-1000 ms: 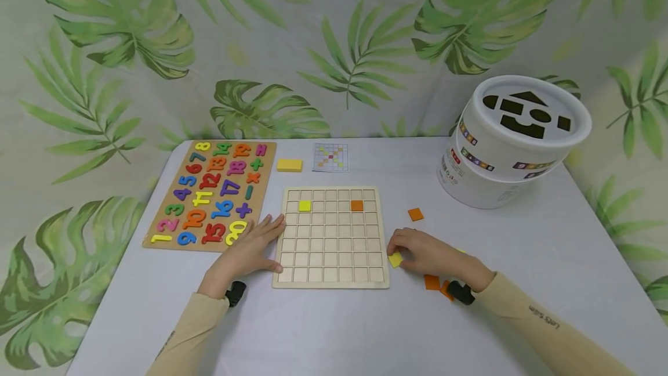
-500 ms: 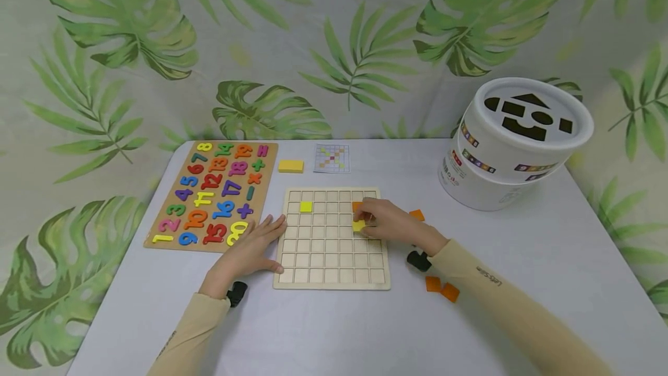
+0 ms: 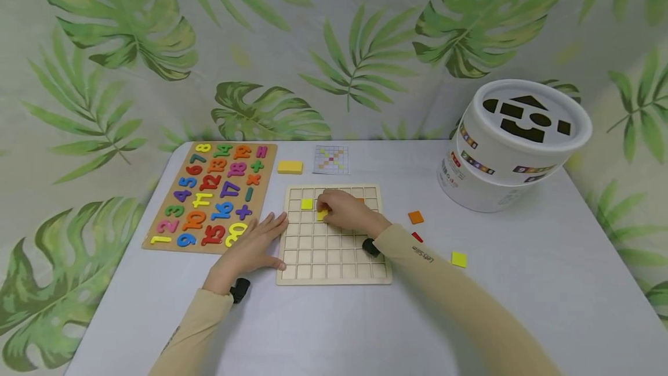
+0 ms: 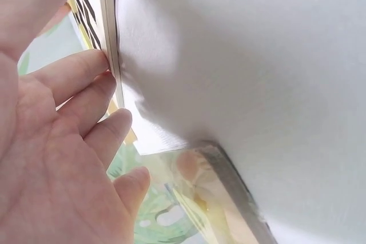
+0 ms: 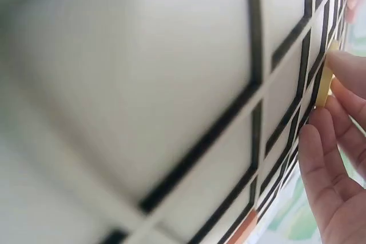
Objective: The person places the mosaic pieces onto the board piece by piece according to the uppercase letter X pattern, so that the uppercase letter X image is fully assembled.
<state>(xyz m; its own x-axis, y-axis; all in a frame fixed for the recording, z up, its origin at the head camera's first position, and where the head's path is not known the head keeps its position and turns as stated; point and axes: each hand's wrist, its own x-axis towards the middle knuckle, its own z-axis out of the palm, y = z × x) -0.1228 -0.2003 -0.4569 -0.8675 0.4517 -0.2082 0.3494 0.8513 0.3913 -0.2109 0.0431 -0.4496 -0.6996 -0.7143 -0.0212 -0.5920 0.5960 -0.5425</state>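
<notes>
A pale wooden grid board point(image 3: 334, 257) lies on the table in the head view. My right hand point(image 3: 347, 211) reaches over its upper part and pinches a yellow square tile point(image 3: 322, 215) between thumb and fingers. In the right wrist view that tile point(image 5: 325, 84) stands edge-on at the grid surface; whether it is seated in a cell I cannot tell. Another, greener-yellow tile point(image 3: 307, 204) sits in a cell just up and left of it. An orange tile point(image 3: 360, 200) on the board is partly hidden behind the right hand. With spread fingers, my left hand point(image 3: 254, 248) touches the board's left edge.
Right of the board lie loose orange point(image 3: 416, 217), red point(image 3: 417, 237) and yellow-green point(image 3: 458, 259) tiles. A number puzzle point(image 3: 209, 202) is at left. Behind the board are a yellow block point(image 3: 290, 167) and a patterned card point(image 3: 331, 159). A white bucket point(image 3: 490, 173) stands back right.
My right hand has carried the yellow tile from beside the board's right edge, past the orange tile, leftward over the grid. The left hand stays at the edge; the board has shifted slightly away.
</notes>
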